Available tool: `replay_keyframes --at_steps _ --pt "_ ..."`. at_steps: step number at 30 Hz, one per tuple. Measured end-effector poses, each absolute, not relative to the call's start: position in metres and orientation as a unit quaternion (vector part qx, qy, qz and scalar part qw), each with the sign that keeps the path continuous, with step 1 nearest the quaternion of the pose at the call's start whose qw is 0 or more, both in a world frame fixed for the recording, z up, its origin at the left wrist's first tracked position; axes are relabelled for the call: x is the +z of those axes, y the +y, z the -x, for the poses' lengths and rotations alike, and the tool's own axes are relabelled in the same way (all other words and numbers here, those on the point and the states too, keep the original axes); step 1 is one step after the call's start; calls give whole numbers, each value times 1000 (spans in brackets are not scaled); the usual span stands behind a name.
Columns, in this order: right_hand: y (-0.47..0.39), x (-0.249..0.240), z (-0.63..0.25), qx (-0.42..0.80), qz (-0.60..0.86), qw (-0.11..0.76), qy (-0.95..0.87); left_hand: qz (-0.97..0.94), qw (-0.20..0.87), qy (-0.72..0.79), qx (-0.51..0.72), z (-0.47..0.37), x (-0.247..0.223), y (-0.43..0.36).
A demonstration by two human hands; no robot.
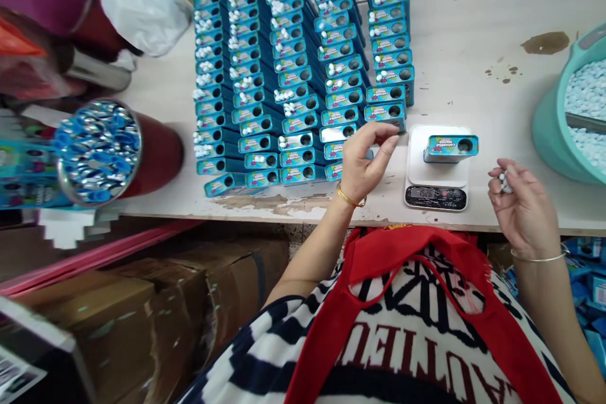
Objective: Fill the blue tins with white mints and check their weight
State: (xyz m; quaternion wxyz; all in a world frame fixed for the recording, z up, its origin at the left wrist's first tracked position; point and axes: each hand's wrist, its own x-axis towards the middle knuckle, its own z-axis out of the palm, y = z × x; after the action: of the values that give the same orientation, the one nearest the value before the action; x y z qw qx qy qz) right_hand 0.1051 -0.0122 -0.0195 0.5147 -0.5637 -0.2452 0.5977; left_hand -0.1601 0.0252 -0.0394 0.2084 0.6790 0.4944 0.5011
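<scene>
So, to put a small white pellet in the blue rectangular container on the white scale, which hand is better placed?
Probably right: the right hand holds white pellets, near the holed end of the blue container. The left hand is by other containers.

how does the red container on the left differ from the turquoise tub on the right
The red container is dark red, while the turquoise tub is pale blue-green. The red container holds blue and silver pieces; the turquoise tub holds white pellets. The red container shows whole, but the turquoise tub is cut off by the picture's edge. Both are open-topped.
</scene>
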Motion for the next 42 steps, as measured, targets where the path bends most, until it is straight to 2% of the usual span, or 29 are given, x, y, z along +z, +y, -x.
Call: replay_keyframes --at_steps 4,9,16,20,25,29,36,42 --pt "10 5 -94 566 577 449 -381 -696 203 481 492 157 -37 25" --pt "33 11 -90 476 602 347 -539 -704 194 485 480 159 -37 23" --pt "42 7 -88 394 569 317 -648 -708 204 489 466 162 -44 18" --pt "44 8 -83 421 580 338 -611 -711 211 483 466 157 -48 17" --pt "51 7 -90 548 574 431 -430 -720 225 469 459 149 -51 15" --pt "49 -8 -117 604 554 458 -344 -720 226 471 458 148 -51 15" --pt "14 -52 -143 607 596 479 -219 -712 219 487 455 153 -51 17" --pt "-6 -72 -127 535 647 442 -316 -715 205 485 459 145 -50 18"
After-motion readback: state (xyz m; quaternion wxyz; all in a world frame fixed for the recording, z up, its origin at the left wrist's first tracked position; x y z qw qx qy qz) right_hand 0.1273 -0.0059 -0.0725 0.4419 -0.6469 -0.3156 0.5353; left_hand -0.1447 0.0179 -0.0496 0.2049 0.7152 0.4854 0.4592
